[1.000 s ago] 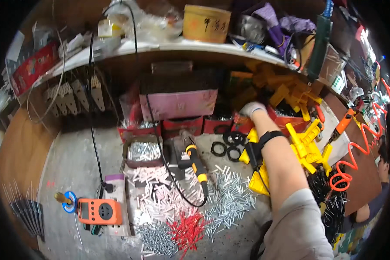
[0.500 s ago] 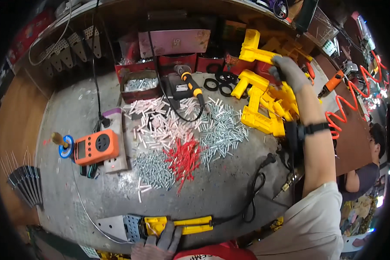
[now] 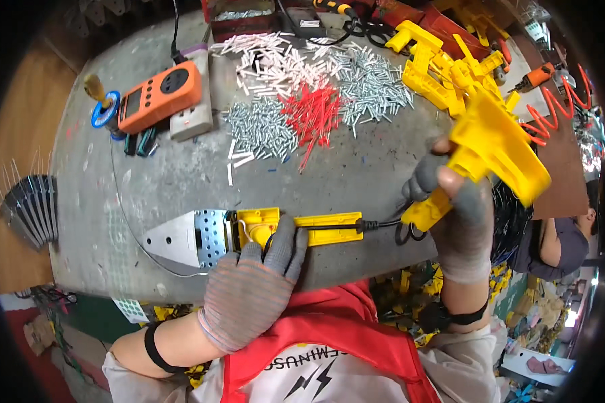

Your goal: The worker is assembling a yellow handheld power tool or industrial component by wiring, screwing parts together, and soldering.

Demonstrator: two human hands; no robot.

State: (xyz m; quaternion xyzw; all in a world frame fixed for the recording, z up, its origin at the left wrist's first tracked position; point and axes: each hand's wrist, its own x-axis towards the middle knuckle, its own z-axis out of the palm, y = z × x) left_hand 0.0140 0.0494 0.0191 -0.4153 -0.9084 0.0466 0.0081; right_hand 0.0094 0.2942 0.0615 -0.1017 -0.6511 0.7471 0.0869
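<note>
My left hand (image 3: 252, 292), in a grey fingerless-tipped glove, lies over a yellow handle shell (image 3: 329, 227) near the bench's front edge, its fingers pressed on the shell and wires. From the shell's left end project a perforated metal sleeve (image 3: 213, 238) and a flat, tapered silver plate (image 3: 171, 240). A black power cord (image 3: 378, 224) leaves its right end. Off to the right, my right hand (image 3: 457, 205) grips another yellow plastic shell (image 3: 494, 151) with a wide flared end, raised above the bench. Bare thumb and fingertip show around its narrow part.
Heaps of screws (image 3: 259, 127), red sleeves (image 3: 312, 114) and white sleeves (image 3: 275, 64) cover the bench's middle. An orange meter (image 3: 160, 99) and a solder spool (image 3: 106, 111) stand left. More yellow shells (image 3: 437, 74) are piled back right, near a coiled red hose (image 3: 558, 111).
My right hand has come back from the yellow pile toward me, bringing a yellow shell. My left hand stays on the corded handle shell. The view has tilted downward.
</note>
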